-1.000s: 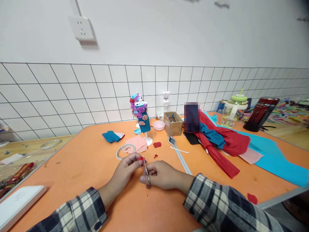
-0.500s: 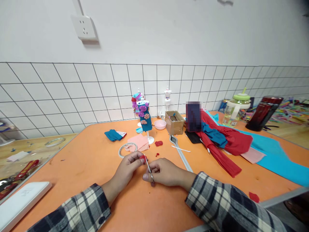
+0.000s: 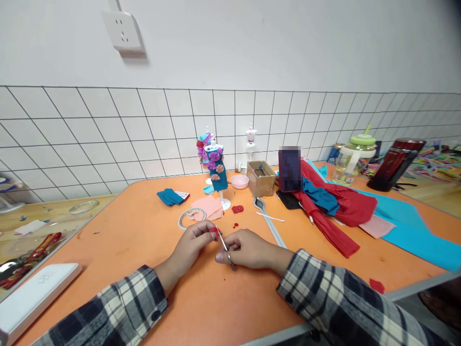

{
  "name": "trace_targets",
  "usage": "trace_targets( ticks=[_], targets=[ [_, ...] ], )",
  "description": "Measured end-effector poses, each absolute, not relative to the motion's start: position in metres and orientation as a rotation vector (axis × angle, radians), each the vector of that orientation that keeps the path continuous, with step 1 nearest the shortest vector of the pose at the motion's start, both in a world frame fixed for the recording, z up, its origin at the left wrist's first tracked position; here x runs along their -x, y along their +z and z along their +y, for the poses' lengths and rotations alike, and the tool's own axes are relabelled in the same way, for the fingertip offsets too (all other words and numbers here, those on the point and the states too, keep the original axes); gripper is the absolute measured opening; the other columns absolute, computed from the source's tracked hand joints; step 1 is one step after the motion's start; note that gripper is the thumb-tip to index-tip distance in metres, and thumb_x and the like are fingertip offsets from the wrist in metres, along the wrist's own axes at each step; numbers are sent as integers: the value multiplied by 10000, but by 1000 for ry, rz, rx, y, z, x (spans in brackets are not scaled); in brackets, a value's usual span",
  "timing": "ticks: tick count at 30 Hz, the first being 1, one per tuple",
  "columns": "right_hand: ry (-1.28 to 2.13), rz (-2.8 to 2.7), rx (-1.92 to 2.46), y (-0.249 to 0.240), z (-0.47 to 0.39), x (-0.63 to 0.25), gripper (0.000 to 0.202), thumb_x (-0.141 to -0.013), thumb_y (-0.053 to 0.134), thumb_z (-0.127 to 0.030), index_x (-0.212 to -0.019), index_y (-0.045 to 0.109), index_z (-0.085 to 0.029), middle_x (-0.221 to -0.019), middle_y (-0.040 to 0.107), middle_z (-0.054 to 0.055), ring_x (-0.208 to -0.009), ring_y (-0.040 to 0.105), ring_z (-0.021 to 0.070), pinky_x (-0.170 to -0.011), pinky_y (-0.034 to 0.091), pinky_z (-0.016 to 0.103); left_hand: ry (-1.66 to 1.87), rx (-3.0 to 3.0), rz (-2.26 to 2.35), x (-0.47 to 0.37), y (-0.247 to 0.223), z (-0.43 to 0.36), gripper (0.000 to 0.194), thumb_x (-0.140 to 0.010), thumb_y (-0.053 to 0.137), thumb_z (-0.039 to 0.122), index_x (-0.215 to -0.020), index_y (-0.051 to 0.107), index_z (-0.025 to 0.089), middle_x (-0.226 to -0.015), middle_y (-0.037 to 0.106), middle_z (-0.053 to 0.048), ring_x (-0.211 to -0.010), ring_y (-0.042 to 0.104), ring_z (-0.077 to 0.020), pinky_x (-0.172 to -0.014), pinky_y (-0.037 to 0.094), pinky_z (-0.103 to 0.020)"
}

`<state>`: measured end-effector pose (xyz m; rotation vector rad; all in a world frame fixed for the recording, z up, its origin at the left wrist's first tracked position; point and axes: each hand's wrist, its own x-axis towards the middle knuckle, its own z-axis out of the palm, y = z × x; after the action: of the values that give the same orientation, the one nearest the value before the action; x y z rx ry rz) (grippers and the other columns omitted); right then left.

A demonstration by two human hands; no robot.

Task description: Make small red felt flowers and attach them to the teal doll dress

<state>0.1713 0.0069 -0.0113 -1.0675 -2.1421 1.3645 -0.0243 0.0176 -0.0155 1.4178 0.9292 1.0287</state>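
Observation:
Between the thumb and fingers of my left hand (image 3: 196, 240) is pinched a small red piece (image 3: 215, 232), mostly covered by the fingers; it looks like crepe paper. My right hand (image 3: 245, 249) grips small metal scissors (image 3: 224, 242), with the blades pointing up and left to the red piece. Just beyond the hands lie red scraps (image 3: 237, 209). A roll of tape (image 3: 183, 219) rests on pink sheets (image 3: 208, 207) past my left hand. Behind these stands a small dress form (image 3: 218, 168) in a teal dress with purple and pink flowers.
A cardboard box (image 3: 261, 180), a pink bowl (image 3: 239, 181) and a blurred phone (image 3: 290, 169) stand toward the back. Red crepe paper (image 3: 355, 206) and blue sheets (image 3: 425, 240) spread at right, near a bottle (image 3: 355, 158) and a dark red flask (image 3: 396, 166). A white box (image 3: 39, 295) lies at left.
The view has tilted slightly, so the table things sit a little higher. Both hands keep their hold on the red piece and the scissors, with hardly any movement between them.

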Motion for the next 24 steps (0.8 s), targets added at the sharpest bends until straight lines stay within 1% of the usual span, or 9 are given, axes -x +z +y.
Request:
trace_targets(
  ticks=[4, 10, 16, 20, 24],
  targets=[
    [1391, -2135, 1068, -11, 7, -171, 412, -772, 663, -561, -724, 625, -153, -575, 598, -22, -549, 531, 96, -521, 356, 193, 1027, -1419, 918, 25, -16, 18, 94, -733, 660, 263, -720, 644, 172, -752, 659, -32, -784, 596, -201, -765, 458, -315],
    [1335, -2147, 1067, -12, 7, -172, 383, -790, 645, -542, -754, 640, -161, -649, 632, -12, -601, 554, 107, -530, 357, 196, 1015, -1439, 941, 24, -14, 17, 90, -741, 658, 260, -716, 635, 176, -755, 662, -26, -779, 602, -199, -758, 458, -309],
    [1363, -2149, 1133, -11, 8, -172, 412, -757, 676, -556, -740, 635, -147, -589, 590, -23, -535, 515, 95, -502, 344, 197, 1029, -1452, 939, 24, -15, 19, 96, -730, 659, 266, -706, 630, 177, -733, 652, -23, -783, 598, -204, -768, 453, -310],
    [1327, -2171, 1166, -11, 10, -173, 389, -774, 665, -534, -757, 641, -146, -613, 596, -20, -541, 502, 93, -508, 334, 201, 988, -1492, 915, 25, -12, 21, 134, -739, 669, 293, -699, 629, 171, -716, 631, -16, -753, 579, -187, -748, 438, -293],
    [1247, -2233, 1157, -6, 10, -178, 381, -790, 645, -527, -713, 614, -155, -638, 579, -24, -572, 465, 96, -523, 319, 211, 941, -1526, 894, 27, -10, 21, 168, -749, 678, 325, -719, 635, 166, -749, 643, -27, -770, 579, -193, -751, 436, -296]
  ],
)
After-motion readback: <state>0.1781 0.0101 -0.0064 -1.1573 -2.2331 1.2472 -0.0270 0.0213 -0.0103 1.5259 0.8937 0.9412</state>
